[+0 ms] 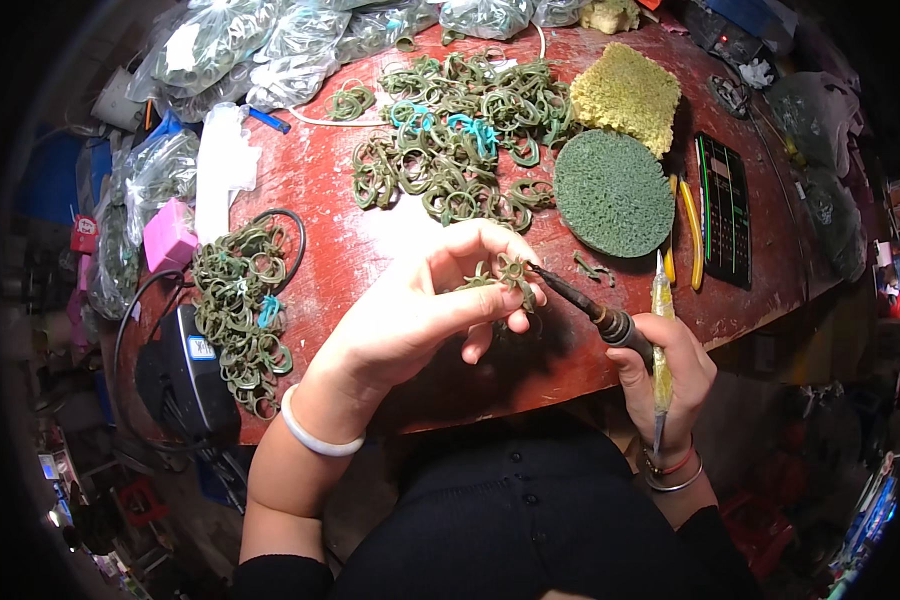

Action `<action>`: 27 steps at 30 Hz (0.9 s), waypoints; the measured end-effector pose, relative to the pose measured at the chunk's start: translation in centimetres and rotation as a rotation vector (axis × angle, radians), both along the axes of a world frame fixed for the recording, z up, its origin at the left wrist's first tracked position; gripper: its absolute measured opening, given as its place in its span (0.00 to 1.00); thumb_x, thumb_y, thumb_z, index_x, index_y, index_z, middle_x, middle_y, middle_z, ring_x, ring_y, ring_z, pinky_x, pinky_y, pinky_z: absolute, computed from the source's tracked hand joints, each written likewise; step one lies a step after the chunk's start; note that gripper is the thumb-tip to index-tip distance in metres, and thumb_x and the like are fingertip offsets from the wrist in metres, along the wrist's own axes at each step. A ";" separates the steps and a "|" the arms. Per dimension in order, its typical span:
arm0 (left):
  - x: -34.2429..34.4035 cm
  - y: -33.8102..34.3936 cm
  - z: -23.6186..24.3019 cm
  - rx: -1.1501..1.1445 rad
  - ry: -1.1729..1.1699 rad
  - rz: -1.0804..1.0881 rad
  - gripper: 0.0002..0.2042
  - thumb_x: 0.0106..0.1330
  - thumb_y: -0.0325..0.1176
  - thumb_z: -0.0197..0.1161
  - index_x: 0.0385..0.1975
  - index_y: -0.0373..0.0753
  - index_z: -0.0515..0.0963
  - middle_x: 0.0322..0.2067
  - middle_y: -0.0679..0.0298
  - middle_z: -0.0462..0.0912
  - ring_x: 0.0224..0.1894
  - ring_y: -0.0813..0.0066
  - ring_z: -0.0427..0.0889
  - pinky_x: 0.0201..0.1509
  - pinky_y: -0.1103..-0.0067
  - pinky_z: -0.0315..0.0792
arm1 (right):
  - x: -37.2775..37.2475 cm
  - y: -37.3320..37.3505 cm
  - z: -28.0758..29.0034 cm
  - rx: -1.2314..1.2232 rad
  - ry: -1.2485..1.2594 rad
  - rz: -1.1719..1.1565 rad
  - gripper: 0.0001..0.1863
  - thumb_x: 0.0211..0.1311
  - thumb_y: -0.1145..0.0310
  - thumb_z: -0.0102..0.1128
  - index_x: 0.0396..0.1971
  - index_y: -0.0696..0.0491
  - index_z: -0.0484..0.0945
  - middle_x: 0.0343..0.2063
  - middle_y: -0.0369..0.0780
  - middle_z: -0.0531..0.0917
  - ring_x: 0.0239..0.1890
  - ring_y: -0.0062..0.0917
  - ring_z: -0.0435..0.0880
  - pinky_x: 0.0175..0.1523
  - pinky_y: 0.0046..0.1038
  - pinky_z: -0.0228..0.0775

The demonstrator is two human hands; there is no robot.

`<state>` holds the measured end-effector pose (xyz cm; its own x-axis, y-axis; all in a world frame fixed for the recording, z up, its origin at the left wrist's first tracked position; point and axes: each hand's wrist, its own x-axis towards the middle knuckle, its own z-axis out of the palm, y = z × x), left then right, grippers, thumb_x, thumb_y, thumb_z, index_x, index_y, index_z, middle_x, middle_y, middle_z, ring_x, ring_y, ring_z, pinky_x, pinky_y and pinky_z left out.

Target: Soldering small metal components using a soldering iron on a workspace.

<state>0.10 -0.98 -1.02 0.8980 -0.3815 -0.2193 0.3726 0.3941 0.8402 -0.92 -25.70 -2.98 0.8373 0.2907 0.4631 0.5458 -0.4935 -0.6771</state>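
My left hand [420, 300] pinches a small green ring [513, 270] with a flower-like head, held over the red table near its front edge. Just right of the ring, my right hand [678, 375] grips the dark handle of a soldering iron [610, 323]. Its thin tip points left and reaches the ring's edge; whether it touches, I cannot tell. A slim tool with a yellowish grip [661, 345] and a pointed end also rests in my right hand, standing across the iron's handle. Small green scraps [594, 268] lie beyond the iron.
Green rings form a large pile [460, 150] at the back and a smaller one [238, 300] at left. A round green sponge [613, 193], yellow sponge [625, 98], yellow-handled tool [690, 235] and black device [722, 210] lie right. A black box [182, 365] with cables sits left; bags [220, 55] line the back.
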 end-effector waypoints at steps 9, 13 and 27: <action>-0.1 0.0 -0.1 0.004 0.000 0.011 0.12 0.63 0.26 0.61 0.44 0.32 0.71 0.37 0.59 0.79 0.34 0.80 0.80 0.19 0.91 0.67 | 0.1 0.1 0.1 -0.037 -0.012 0.011 0.14 0.50 0.69 0.72 0.33 0.59 0.77 0.25 0.41 0.80 0.26 0.31 0.79 0.31 0.26 0.71; -0.1 0.0 -0.1 -0.006 0.001 0.008 0.12 0.63 0.26 0.61 0.44 0.32 0.71 0.37 0.59 0.79 0.34 0.80 0.80 0.18 0.91 0.67 | 0.0 0.2 0.1 -0.054 -0.021 0.001 0.14 0.50 0.69 0.72 0.33 0.58 0.77 0.25 0.41 0.79 0.25 0.30 0.79 0.31 0.26 0.71; 0.0 0.0 0.0 -0.016 0.016 0.010 0.11 0.63 0.24 0.60 0.44 0.34 0.71 0.38 0.61 0.79 0.33 0.80 0.80 0.18 0.91 0.66 | -0.1 -0.1 -0.5 0.051 -0.015 -0.028 0.14 0.53 0.67 0.70 0.33 0.59 0.77 0.26 0.41 0.80 0.26 0.30 0.79 0.33 0.26 0.71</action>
